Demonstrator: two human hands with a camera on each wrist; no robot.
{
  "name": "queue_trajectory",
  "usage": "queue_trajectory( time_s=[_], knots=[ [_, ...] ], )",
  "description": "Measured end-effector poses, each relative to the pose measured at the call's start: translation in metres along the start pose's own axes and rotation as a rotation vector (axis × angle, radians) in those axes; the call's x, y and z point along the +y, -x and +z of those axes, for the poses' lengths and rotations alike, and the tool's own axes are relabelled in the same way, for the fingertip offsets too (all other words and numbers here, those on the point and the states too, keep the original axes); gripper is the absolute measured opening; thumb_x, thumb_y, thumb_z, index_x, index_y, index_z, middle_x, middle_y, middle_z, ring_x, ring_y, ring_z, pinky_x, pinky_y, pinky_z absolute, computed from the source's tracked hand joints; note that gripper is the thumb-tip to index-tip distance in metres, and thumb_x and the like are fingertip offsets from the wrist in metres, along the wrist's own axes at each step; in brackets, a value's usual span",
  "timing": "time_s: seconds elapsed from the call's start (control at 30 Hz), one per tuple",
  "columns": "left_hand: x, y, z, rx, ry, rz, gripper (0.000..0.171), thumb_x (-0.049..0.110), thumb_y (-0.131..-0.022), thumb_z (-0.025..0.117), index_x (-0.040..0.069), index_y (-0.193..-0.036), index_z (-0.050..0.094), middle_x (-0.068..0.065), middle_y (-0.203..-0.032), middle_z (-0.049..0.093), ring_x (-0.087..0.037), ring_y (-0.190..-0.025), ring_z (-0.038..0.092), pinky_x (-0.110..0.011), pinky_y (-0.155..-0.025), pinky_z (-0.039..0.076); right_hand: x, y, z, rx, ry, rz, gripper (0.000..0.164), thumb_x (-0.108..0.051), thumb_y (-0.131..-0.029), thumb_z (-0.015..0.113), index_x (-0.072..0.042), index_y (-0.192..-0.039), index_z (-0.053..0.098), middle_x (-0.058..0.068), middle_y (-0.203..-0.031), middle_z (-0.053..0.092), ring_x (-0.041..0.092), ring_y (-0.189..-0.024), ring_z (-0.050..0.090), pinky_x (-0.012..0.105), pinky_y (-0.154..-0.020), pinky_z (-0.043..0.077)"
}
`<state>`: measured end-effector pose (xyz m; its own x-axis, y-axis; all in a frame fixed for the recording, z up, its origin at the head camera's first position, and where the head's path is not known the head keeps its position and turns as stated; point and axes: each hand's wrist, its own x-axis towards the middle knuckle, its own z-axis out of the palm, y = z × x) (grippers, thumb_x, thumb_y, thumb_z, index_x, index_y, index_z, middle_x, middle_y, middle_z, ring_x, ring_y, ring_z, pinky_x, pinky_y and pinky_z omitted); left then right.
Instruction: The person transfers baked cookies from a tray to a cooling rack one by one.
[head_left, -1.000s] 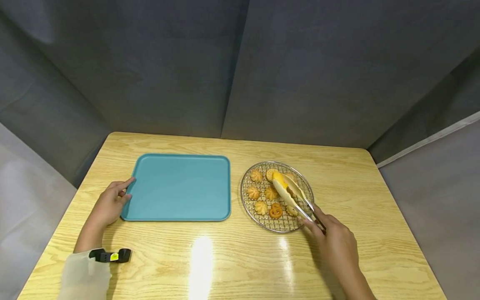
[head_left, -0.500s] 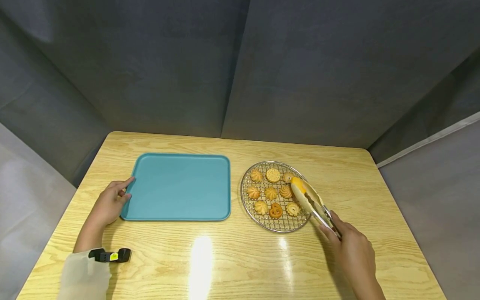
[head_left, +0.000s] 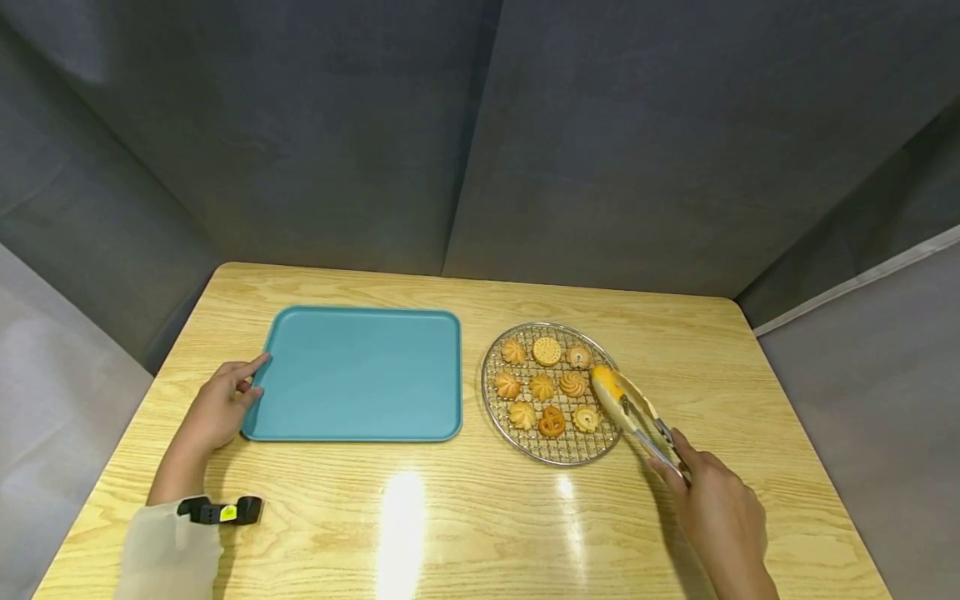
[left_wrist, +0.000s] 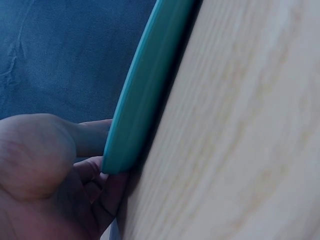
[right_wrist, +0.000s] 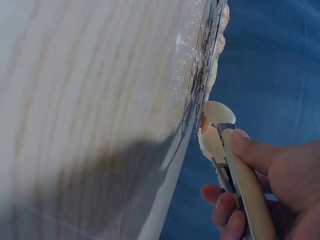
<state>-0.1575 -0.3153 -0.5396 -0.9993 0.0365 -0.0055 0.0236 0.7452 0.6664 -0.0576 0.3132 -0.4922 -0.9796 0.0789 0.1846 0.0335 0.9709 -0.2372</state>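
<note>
My left hand (head_left: 217, 408) grips the left rim of a flat teal tray (head_left: 356, 375), thumb and fingers on opposite faces of the edge in the left wrist view. My right hand (head_left: 722, 508) holds metal food tongs (right_wrist: 247, 187) with cream-coloured heads. Their tips sit over the right side of a round wire cooling rack (head_left: 498, 425). An orange-yellow patch shows at the tips; I cannot tell whether it belongs to the tongs or is a cookie. Several cookies (head_left: 542, 387) lie on the rack in rows, including a pretzel-shaped cookie (head_left: 551, 422).
Both tray and rack stand on a light wood table (head_left: 315, 533), with a narrow gap between them. Grey fabric panels (head_left: 600, 150) rise behind and at the sides. A black strap (head_left: 221, 511) wraps the left sleeve.
The tongs and my right hand have moved right and toward me, from over the middle cookies to the rack's right edge. My left hand and the tray stay put.
</note>
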Motion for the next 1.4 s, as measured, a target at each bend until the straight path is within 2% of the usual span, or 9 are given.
queue_trajectory(
  time_s=[0.1,0.27,0.47,0.83,1.13,1.27,1.4],
  knots=[
    [0.0,0.0,0.0,-0.001,-0.001,-0.001,0.054,-0.002,-0.104,0.053,0.002,-0.157,0.041,-0.026,-0.139,0.046,-0.029,-0.095,0.048,-0.031,-0.068,0.042,-0.002,0.0,-0.001,0.011,0.02,-0.011,0.056,-0.037,-0.095,0.074,-0.004,-0.14,0.064,0.015,-0.092,0.072,0.026,-0.048,0.055,0.039,-0.039,0.037],
    [0.0,0.001,0.0,0.001,0.003,0.001,0.054,-0.002,-0.104,0.053,0.001,-0.157,0.041,-0.027,-0.14,0.045,-0.029,-0.095,0.047,-0.031,-0.067,0.042,-0.005,0.001,-0.004,0.026,0.036,-0.025,0.057,-0.036,-0.092,0.077,-0.005,-0.139,0.065,0.013,-0.087,0.07,0.018,-0.043,0.046,0.036,-0.038,0.034],
    [0.001,0.002,-0.001,-0.001,0.005,-0.006,0.054,-0.002,-0.105,0.053,0.001,-0.157,0.04,-0.028,-0.141,0.044,-0.03,-0.096,0.048,-0.032,-0.068,0.042,-0.006,0.001,-0.006,0.017,0.034,-0.016,0.059,-0.038,-0.092,0.077,-0.005,-0.14,0.064,0.014,-0.092,0.071,0.026,-0.048,0.056,0.038,-0.039,0.036],
    [0.003,0.001,-0.002,0.001,-0.004,-0.009,0.055,-0.002,-0.104,0.054,0.001,-0.157,0.041,-0.028,-0.14,0.045,-0.03,-0.096,0.048,-0.032,-0.067,0.041,-0.005,0.004,-0.007,0.032,0.018,-0.002,0.061,-0.041,-0.092,0.077,-0.006,-0.14,0.064,0.015,-0.094,0.073,0.04,-0.062,0.066,0.046,-0.043,0.043],
    [0.005,0.0,-0.002,0.005,0.004,-0.008,0.054,-0.003,-0.104,0.053,0.0,-0.157,0.041,-0.028,-0.139,0.046,-0.031,-0.097,0.048,-0.032,-0.068,0.042,-0.001,0.001,-0.009,0.073,-0.01,-0.002,0.06,-0.039,-0.091,0.078,-0.004,-0.139,0.065,0.014,-0.091,0.072,0.044,-0.069,0.068,0.053,-0.048,0.046],
    [0.005,0.0,-0.002,0.007,0.005,-0.005,0.054,-0.003,-0.104,0.053,0.0,-0.156,0.041,-0.028,-0.138,0.047,-0.031,-0.097,0.049,-0.032,-0.069,0.044,0.003,-0.001,-0.008,0.096,-0.02,-0.026,0.059,-0.036,-0.092,0.078,0.001,-0.136,0.065,0.015,-0.087,0.071,0.039,-0.062,0.066,0.051,-0.046,0.046],
    [0.005,0.001,-0.001,0.002,0.006,-0.009,0.054,-0.003,-0.104,0.053,0.0,-0.157,0.041,-0.027,-0.138,0.047,-0.031,-0.097,0.049,-0.032,-0.069,0.044,0.007,-0.002,-0.007,0.068,-0.027,-0.007,0.059,-0.036,-0.095,0.074,0.004,-0.138,0.063,0.018,-0.088,0.071,0.038,-0.062,0.066,0.049,-0.046,0.046]
  ],
)
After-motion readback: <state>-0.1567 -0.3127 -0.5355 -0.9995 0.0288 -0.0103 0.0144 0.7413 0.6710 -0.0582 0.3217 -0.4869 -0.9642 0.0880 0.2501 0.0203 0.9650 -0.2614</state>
